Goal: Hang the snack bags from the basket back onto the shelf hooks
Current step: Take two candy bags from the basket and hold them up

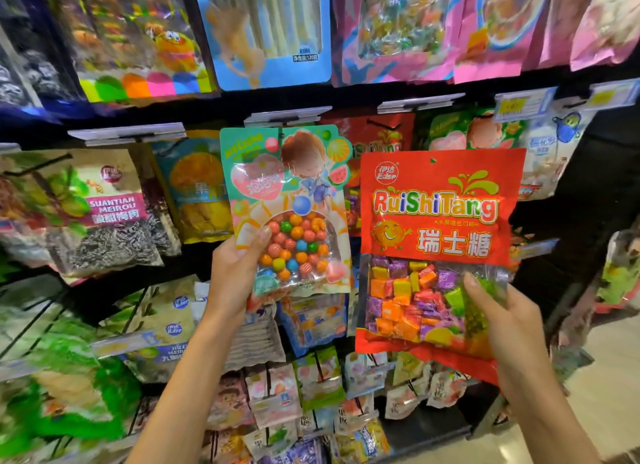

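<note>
My left hand grips the lower left corner of a green and pink bag of round coloured candy balls. That bag is upright, with its top at a shelf hook under a clear price holder. My right hand holds the lower right of a red RuiShiTang bag of wrapped square candies, raised in front of the shelf. Behind the red bag hangs another red bag of the same kind. The basket is out of view.
Rows of hanging snack bags fill the black rack: a dried plum bag at the left, a yellow fruit bag, blue and pink bags above, small packs below. The rack's right end borders a pale aisle floor.
</note>
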### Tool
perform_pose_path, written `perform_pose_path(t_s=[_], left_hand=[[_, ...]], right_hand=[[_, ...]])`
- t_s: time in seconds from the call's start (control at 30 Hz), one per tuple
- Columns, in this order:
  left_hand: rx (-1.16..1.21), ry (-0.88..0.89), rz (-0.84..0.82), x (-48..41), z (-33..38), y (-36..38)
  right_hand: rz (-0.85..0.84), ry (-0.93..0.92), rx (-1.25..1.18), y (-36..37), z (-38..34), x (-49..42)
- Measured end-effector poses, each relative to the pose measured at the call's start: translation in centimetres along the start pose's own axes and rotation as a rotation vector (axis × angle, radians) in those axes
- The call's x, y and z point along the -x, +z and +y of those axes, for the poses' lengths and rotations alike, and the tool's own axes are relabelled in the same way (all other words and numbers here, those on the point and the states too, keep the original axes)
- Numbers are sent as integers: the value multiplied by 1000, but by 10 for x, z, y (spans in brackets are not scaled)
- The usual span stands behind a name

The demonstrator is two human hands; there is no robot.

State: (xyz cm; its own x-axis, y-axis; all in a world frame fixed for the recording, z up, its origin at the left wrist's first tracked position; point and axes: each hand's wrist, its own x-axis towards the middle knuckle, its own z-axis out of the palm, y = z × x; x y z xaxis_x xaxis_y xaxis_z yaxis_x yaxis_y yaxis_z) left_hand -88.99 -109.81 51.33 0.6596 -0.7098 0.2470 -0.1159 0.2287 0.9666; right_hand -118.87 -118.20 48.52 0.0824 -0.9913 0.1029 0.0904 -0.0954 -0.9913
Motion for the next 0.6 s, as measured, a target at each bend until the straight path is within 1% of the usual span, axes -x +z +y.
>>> perform_pose_path(t_s=[0.6], left_hand=[[85, -49, 24, -2, -10, 10]], right_hand=[[-63, -26, -24, -1, -7, -28]])
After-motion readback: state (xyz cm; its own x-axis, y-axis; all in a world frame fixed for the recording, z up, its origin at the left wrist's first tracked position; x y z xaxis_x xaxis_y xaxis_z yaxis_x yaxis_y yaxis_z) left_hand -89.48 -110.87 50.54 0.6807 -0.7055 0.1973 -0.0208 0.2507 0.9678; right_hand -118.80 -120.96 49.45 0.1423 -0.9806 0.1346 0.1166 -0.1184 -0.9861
